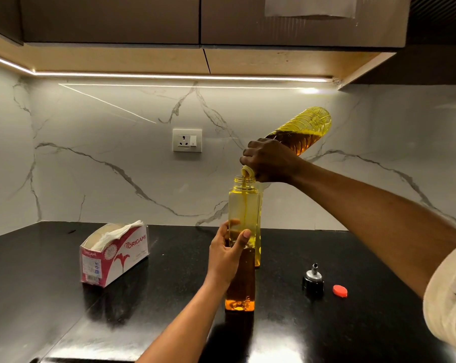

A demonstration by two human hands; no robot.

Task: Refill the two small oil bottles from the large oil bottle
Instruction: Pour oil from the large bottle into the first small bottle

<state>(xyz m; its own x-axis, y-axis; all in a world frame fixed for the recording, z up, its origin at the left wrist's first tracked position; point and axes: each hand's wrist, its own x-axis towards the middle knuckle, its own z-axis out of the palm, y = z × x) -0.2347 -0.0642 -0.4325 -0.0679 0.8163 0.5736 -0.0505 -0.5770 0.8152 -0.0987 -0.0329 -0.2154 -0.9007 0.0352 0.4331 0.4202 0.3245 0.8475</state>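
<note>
My right hand (270, 161) grips the neck of the large oil bottle (302, 132), tipped mouth-down. A thin stream of yellow oil runs from it into the open mouth of a tall small oil bottle (244, 205) standing on the black counter (352, 323). My left hand (225, 254) holds this bottle around its middle; oil fills roughly its lower half. A second small bottle (259, 247) stands directly behind it, mostly hidden. To the right on the counter lie a black cap with a metal spout (312, 280) and a small red cap (340, 291).
A pink and white tissue box (114, 254) lies on the counter to the left. A wall socket (187, 140) sits on the marble backsplash. Upper cabinets (195, 22) hang overhead.
</note>
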